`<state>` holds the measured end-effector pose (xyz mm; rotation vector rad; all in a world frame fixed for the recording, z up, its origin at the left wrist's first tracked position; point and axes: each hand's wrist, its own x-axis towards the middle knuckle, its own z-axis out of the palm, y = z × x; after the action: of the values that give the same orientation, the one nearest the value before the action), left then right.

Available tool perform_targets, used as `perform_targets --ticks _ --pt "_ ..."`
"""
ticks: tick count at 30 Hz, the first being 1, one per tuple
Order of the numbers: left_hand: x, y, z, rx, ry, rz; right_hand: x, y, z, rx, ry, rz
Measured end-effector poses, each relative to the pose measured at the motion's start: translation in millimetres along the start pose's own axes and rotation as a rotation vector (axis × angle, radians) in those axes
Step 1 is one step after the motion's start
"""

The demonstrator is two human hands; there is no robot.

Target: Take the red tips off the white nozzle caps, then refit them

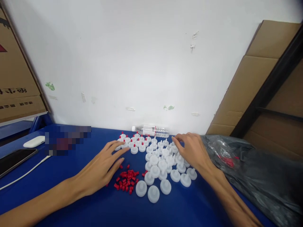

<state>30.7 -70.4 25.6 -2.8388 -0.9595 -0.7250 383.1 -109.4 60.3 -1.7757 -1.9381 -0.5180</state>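
My left hand (104,165) is spread above the blue table, fingers apart. Its fingertips reach over the near side of a group of white nozzle caps with red tips (134,148); contact cannot be made out. Below its thumb lies a loose pile of small red tip caps (127,180). On the right, my right hand (190,149) hovers at the edge of many white nozzle caps without red tips (155,171). Its thumb and forefinger are bent with a gap between them, and nothing shows in it. Some white caps are hidden behind that hand.
A clear plastic bottle (151,130) lies on its side against the white wall. Black plastic sheeting (255,176) with a clear bag (222,151) covers the right side. At left are a phone (16,160), a white case (34,142), a cable (28,173) and a cardboard box (19,69).
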Motion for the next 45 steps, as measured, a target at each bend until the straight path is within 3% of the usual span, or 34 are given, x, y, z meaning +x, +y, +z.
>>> perform_targets --ticks 4,7,16,18,22,26,28,33,39,45 --pt "-0.1 -23.2 9.7 0.122 0.060 -0.137 -0.2 -0.6 1.3 0.017 0.021 -0.022" --pt "0.1 -33.6 14.3 0.089 0.041 -0.131 -0.6 -0.8 2.2 0.031 0.034 -0.035" --pt "7.7 -31.1 5.8 -0.087 0.014 -0.146 -5.8 -30.2 -3.2 0.112 0.094 -0.135" --pt "8.4 -30.2 3.4 -0.105 0.061 -0.106 -8.5 -42.5 -3.7 0.151 0.103 -0.194" --pt "6.3 -17.8 -4.2 -0.146 0.294 0.065 -16.5 -63.9 -3.2 0.274 0.113 -0.331" --pt "-1.7 8.0 -11.8 -0.204 0.412 0.226 -28.0 -87.9 -1.8 0.376 0.010 -0.517" --pt "-7.0 19.4 -13.0 -0.227 0.399 0.273 -33.6 -102.5 0.7 0.425 0.002 -0.594" --pt "-14.4 29.1 -9.8 -0.177 0.330 0.333 -39.9 -124.0 7.5 0.495 0.182 -0.665" --pt "-6.4 32.8 -8.1 -0.089 0.164 0.350 -34.9 -118.8 2.4 0.387 0.238 -0.724" --pt "-8.2 32.4 -8.7 -0.209 0.157 0.222 -24.7 -108.9 -8.4 0.238 0.260 -0.793"
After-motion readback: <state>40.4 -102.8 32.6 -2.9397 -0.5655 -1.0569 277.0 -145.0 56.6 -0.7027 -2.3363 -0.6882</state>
